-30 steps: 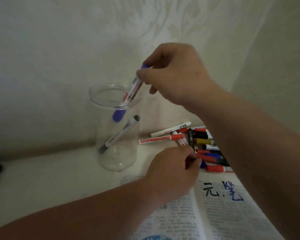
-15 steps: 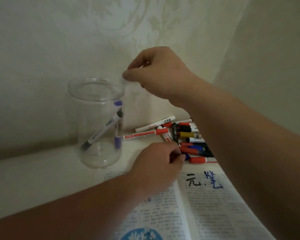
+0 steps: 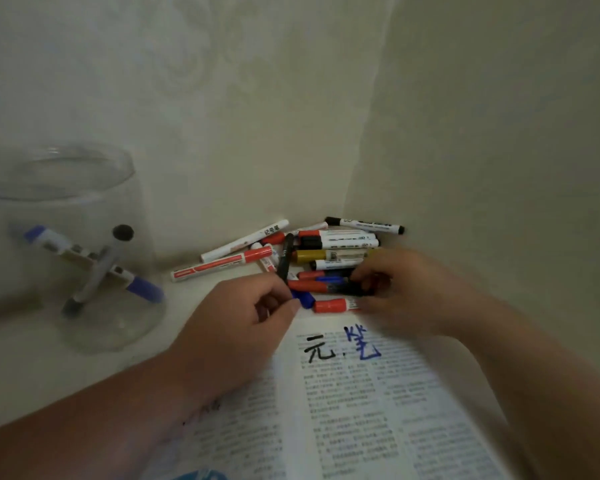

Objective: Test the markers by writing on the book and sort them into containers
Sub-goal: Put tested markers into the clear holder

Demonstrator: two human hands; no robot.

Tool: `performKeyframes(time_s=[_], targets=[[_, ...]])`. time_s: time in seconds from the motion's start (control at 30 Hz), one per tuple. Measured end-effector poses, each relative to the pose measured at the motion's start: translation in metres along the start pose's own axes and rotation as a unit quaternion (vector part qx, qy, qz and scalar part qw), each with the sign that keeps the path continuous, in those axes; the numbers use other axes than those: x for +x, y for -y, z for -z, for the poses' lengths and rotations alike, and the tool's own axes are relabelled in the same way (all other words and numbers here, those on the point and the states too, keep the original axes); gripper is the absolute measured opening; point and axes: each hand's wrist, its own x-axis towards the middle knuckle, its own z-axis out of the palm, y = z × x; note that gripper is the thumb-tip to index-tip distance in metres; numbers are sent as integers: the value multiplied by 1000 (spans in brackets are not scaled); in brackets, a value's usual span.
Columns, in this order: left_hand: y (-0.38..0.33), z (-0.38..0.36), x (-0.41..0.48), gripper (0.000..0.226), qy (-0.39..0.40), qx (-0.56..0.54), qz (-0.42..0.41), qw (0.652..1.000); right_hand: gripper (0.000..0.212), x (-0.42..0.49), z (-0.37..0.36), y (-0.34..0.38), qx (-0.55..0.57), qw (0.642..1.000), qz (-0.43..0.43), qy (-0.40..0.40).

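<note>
A pile of markers with red, black, blue and yellow caps lies in the corner against the wall. My right hand reaches into the near side of the pile, fingers curled around a dark marker. My left hand rests on the top edge of the open book with its fingers curled, holding nothing, its fingertips beside a blue cap. Black and blue handwritten characters mark the book's right page. A clear jar at the left holds a blue marker and a black marker, crossed.
Two walls meet in a corner right behind the marker pile. A red-capped marker and a white one lie apart between the pile and the jar. The pale tabletop stretches out in front of the jar.
My right hand let the blue marker drop into the jar, then came down from above the jar to the marker pile. My left hand stayed on the book.
</note>
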Motion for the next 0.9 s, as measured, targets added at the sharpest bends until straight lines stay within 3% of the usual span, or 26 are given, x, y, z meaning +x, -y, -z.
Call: performKeyframes(time_s=[0.17,0.4,0.6,0.73,0.9], targets=[[-6,0,-1,13,-1,19,-16,1000,35,3,-5,6,-55,997,34,47],[-7,1,-1,10,3,57,-42,997,21,6,-6,9,-49,997,33,45],[-8,2,-1,2,-2,91,-83,992,18,5,-10,6,-50,992,112,-13],[-9,3,-2,24,-5,124,-119,985,19,0,-3,12,-63,973,210,-78],[-8,5,-3,25,27,144,-133,980,10,-15,0,21,46,958,266,-93]])
